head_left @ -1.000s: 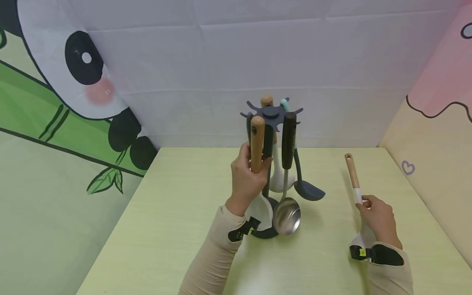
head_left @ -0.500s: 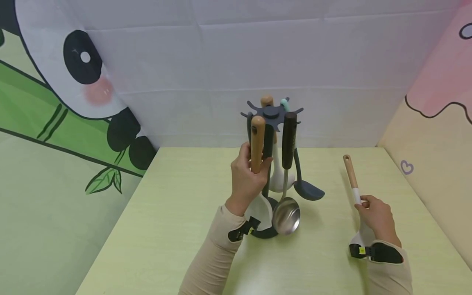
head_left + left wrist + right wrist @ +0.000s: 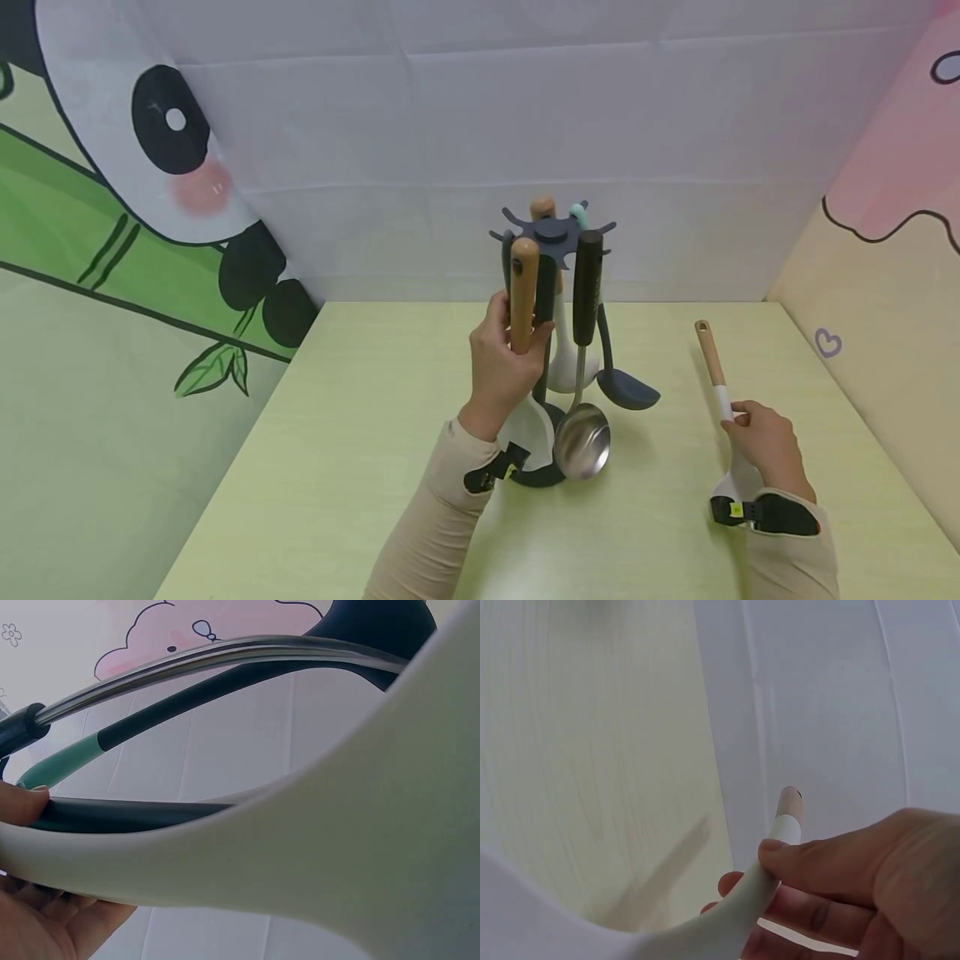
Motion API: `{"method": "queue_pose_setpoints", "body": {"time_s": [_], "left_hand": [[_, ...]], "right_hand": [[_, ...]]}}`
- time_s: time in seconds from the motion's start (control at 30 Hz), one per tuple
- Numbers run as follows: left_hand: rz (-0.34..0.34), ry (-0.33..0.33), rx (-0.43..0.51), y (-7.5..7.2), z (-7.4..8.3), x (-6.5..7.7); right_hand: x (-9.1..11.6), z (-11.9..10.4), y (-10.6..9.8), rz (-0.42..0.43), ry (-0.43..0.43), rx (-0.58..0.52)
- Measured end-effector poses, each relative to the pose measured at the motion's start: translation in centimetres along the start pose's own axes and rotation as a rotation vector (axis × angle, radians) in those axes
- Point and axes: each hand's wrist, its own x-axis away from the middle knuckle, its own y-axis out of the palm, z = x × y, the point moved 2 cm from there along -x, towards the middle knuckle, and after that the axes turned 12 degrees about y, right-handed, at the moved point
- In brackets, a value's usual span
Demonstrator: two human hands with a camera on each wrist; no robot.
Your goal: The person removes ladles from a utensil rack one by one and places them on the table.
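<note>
A dark rotating utensil stand (image 3: 551,232) with hooked arms rises from the middle of the table, hung with kitchen utensils. My left hand (image 3: 504,358) grips the stand's post, its fingers curled around it behind a wooden-handled white utensil (image 3: 300,847). Beside the hand hangs a steel ladle (image 3: 583,440) with a black handle. To the right, my right hand (image 3: 768,446) pinches the white neck of a spatula (image 3: 712,354) with a wooden handle. In the right wrist view, thumb and fingers (image 3: 780,859) close on that neck. My wrist and hand partly hide its white head.
A dark ladle-like utensil (image 3: 628,389) with a mint-green handle end hangs at the stand's right, and a white one (image 3: 573,371) behind. The pale wooden table (image 3: 337,467) meets a white back wall (image 3: 405,242) and printed side panels.
The spatula's handle end has swung slightly left and toward me, with the right hand shifting very little. My left hand keeps its place on the stand.
</note>
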Motion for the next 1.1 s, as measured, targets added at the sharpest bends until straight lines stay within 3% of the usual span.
{"method": "queue_pose_setpoints", "body": {"time_s": [1.1], "left_hand": [[0.016, -0.008, -0.002, -0.01, 0.37, -0.11]], "right_hand": [[-0.49, 0.26, 0.18, -0.099, 0.022, 0.052]]}}
